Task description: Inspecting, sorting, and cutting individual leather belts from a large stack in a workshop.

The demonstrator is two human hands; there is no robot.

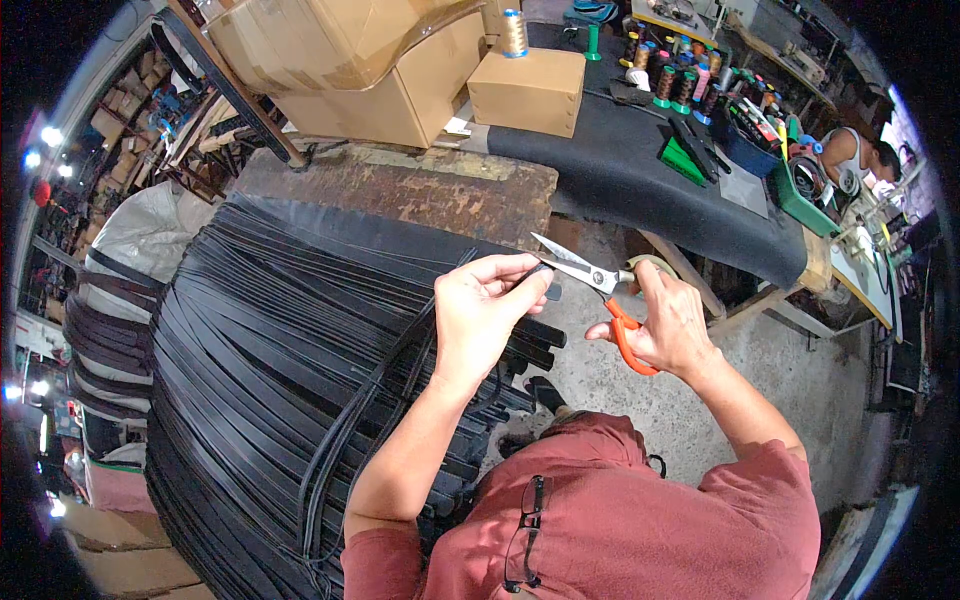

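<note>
My left hand [478, 312] pinches the end of a black strap [554, 291] between thumb and fingers. In my right hand [668, 318] is a pair of scissors [602, 279] with orange handles and silver blades. The blades stand apart and point left, close to my left fingertips and the strap end. Whether they touch the strap I cannot tell. Beneath my left forearm lies a large heap of long black strips [270, 350]. A few looped black straps [345, 430] lie across the heap.
A worn wooden board [400, 190] borders the heap. Cardboard boxes [525, 90] stand beyond it, one topped by a thread spool [514, 35]. A black-covered table [620, 165] holds several spools, a green bin [805, 205] and tools. Another person [845, 155] is at the far right.
</note>
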